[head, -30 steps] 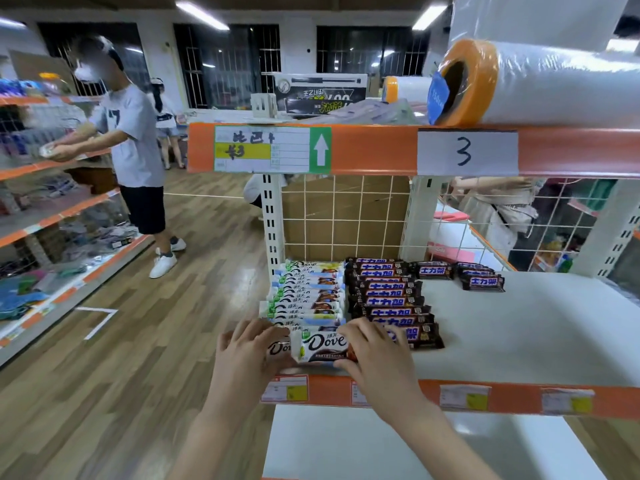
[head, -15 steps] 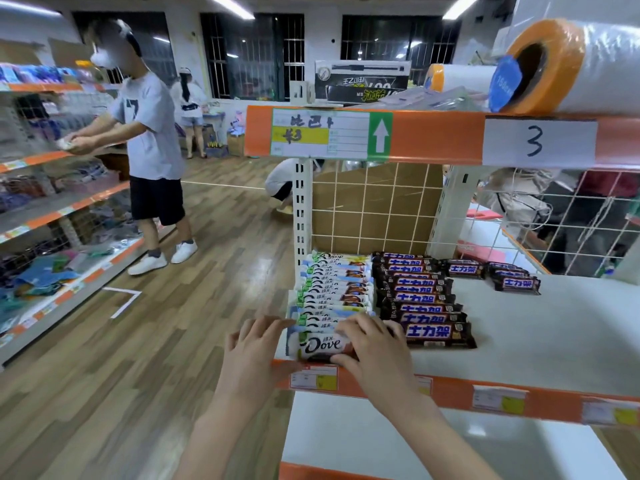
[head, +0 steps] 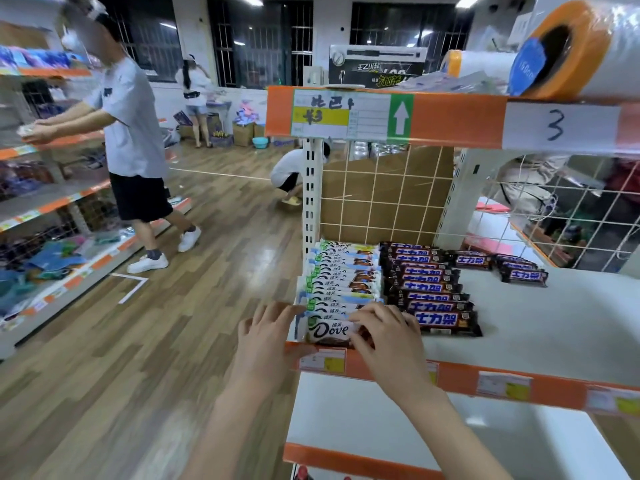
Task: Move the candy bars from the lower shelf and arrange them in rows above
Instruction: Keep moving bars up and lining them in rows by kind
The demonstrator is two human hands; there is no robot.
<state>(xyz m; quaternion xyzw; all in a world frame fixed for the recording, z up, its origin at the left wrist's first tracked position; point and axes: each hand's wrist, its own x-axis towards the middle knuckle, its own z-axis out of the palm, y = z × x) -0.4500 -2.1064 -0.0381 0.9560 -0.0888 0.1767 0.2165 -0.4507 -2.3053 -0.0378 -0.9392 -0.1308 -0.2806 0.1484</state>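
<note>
A white Dove bar (head: pixel 329 331) lies at the front of a row of Dove bars (head: pixel 341 275) on the white shelf (head: pixel 554 317). My left hand (head: pixel 268 336) touches its left end with spread fingers. My right hand (head: pixel 388 337) covers its right end, fingers curled over it. Beside that row runs a row of dark Snickers-type bars (head: pixel 429 289), with the frontmost one (head: pixel 446 322) next to my right hand. Two small groups of the same dark bars (head: pixel 523 270) lie further back right. The lower shelf (head: pixel 398 427) shows white and bare.
An orange-edged upper shelf (head: pixel 450 119) with plastic-wrap rolls (head: pixel 568 46) hangs overhead. A wire grid (head: pixel 381 195) backs the shelf. A person in a grey shirt (head: pixel 128 133) works at the left shelving; another crouches behind the upright. Wooden floor spreads to the left.
The view has shifted left, so the shelf sits further right in frame. Both hands stay at the ends of the front Dove bar, pressing it closer into its row.
</note>
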